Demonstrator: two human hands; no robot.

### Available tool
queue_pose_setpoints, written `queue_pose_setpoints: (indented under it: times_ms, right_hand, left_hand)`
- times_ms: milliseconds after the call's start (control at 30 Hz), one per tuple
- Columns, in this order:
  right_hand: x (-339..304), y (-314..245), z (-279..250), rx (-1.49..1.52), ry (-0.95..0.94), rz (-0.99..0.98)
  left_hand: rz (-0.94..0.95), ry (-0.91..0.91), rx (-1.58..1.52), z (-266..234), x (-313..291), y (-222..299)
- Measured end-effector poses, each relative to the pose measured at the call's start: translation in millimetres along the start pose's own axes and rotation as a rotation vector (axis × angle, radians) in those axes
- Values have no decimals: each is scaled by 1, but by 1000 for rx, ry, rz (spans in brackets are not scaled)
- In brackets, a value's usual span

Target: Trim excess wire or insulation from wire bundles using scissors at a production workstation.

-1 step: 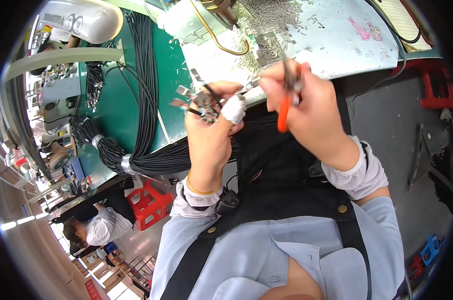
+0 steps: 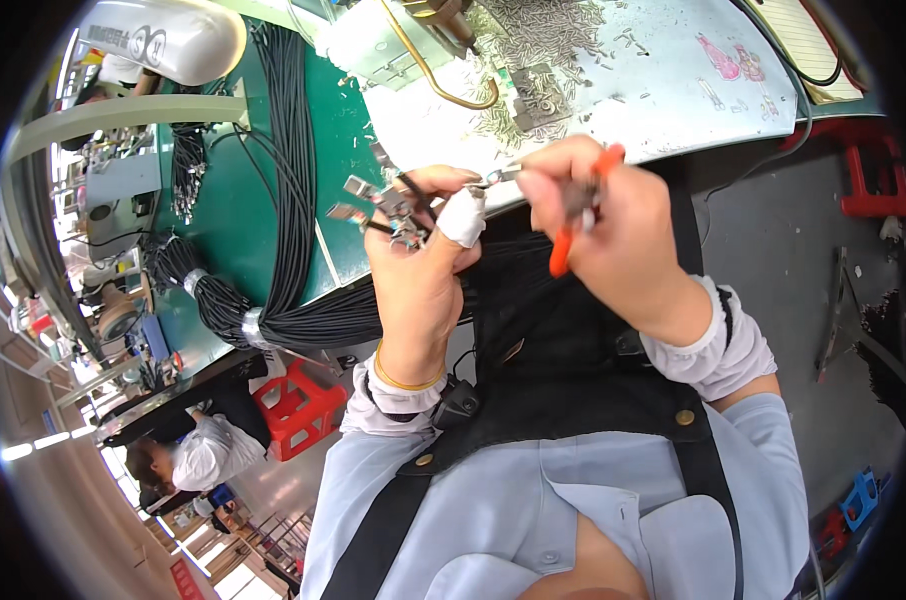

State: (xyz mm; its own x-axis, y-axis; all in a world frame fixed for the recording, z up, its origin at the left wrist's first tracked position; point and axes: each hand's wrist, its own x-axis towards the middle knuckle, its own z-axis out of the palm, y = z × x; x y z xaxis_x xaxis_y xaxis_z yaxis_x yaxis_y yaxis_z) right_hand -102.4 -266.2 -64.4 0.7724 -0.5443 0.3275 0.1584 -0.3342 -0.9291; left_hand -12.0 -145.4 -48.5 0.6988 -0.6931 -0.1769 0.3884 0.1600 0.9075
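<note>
My left hand [image 2: 418, 270] is closed around several black cables whose ends carry small metal connectors [image 2: 398, 210] with bits of coloured wire. A white wrap [image 2: 462, 217] covers its thumb. My right hand [image 2: 623, 230] holds orange-handled pliers [image 2: 562, 252] across the palm, slightly blurred. Its thumb and forefinger pinch a small metal connector [image 2: 504, 175], which reaches toward the left fingertips. Both hands are above my lap, at the near edge of the bench.
A thick bundle of black cables [image 2: 318, 328] runs from the green bench [image 2: 336, 140] to my lap. Small metal pins [image 2: 538, 35] lie heaped by a bench machine [image 2: 373, 45] on a white sheet [image 2: 663, 110]. Red stools [image 2: 298, 405] stand on the floor; another person [image 2: 213, 455] sits at left.
The connectors in my left hand have shifted slightly left. The pliers have turned in my right hand, and both orange handles now show.
</note>
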Motion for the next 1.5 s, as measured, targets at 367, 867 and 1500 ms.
queue_pose_setpoints:
  times_ms: [367, 867, 1500]
  right_hand:
    - [5, 4, -3, 298, -282, 225]
    - [7, 14, -6, -548, 27, -539]
    - [-12, 19, 1, 28, -147, 241]
  left_hand:
    - [-232, -42, -178, -8, -1, 5]
    - [218, 139, 627, -1, -2, -6]
    - [167, 154, 395, 5, -14, -10]
